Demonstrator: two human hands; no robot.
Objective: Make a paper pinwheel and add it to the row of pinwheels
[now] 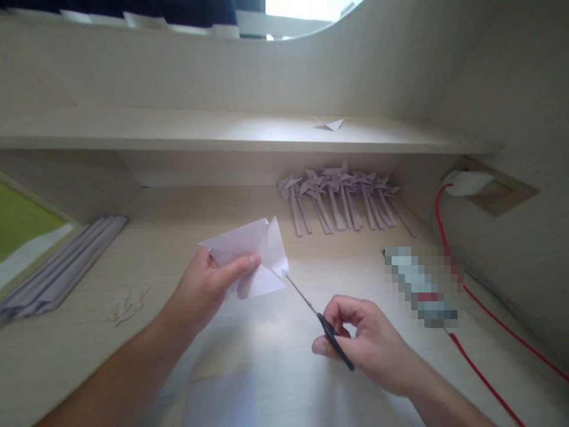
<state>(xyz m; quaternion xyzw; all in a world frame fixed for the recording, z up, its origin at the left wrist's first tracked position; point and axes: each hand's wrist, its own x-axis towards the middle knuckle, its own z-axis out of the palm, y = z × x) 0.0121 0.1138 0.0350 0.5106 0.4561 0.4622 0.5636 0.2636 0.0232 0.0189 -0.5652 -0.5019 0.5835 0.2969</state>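
Observation:
My left hand (213,279) pinches a white square of paper (242,240), thumb on top near its middle. The paper has cuts running in from its corners, and its flaps stand slightly apart. In my right hand (364,338) is a pair of black-handled scissors (331,341), fingers through the handles. The blades point up and left, their tips at the right edge of the paper; whether they touch it I cannot tell. Below lies another pale sheet (220,400) at the table's front edge.
Several paper pinwheels (342,190) on rolled sticks lie at the back right. Flat paper strips (66,267) are stacked at left, beside small whitish scraps (127,305). A folded paper piece (333,125) rests on the shelf (178,127). A red cable (489,314) runs along the right.

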